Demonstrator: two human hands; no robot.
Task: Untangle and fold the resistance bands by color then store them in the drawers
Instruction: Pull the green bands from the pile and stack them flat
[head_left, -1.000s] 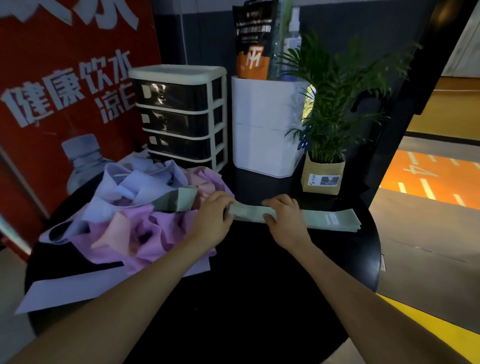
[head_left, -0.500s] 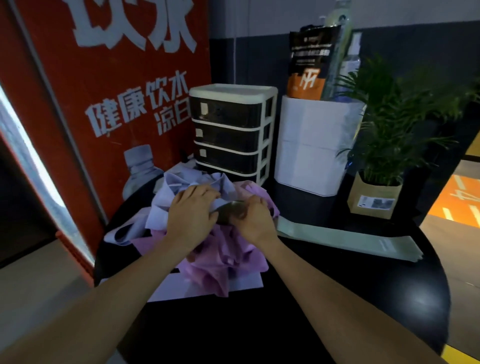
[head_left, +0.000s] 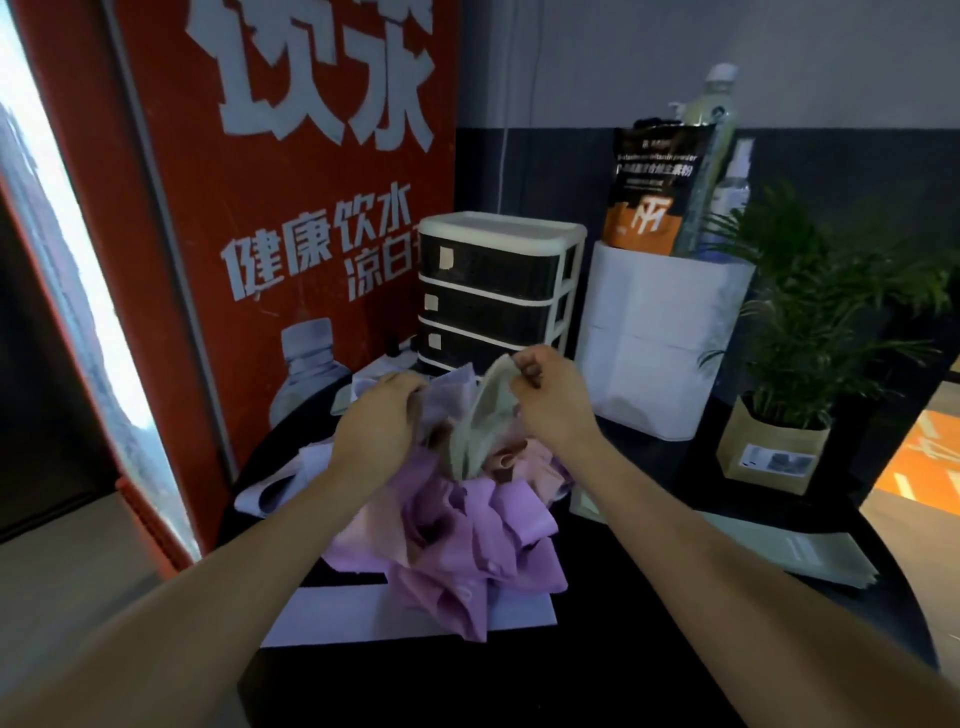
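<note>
While the right hand (head_left: 545, 387) pinches a green band (head_left: 480, 415) lifted from the tangled band pile (head_left: 457, 525) on the black counter (head_left: 649, 649), the left hand (head_left: 382, 415) grips into the pile's lavender bands; folded green bands (head_left: 789, 545) lie right of the pile; drawer unit (head_left: 498, 291) stands behind, drawers closed.

The band heap (head_left: 447, 525) crowds the drawer unit (head_left: 498, 291) front (lowest drawers hidden); bin (head_left: 660, 343) and plant (head_left: 779, 441) wall the right; bare counter (head_left: 597, 670) lies nearside.
</note>
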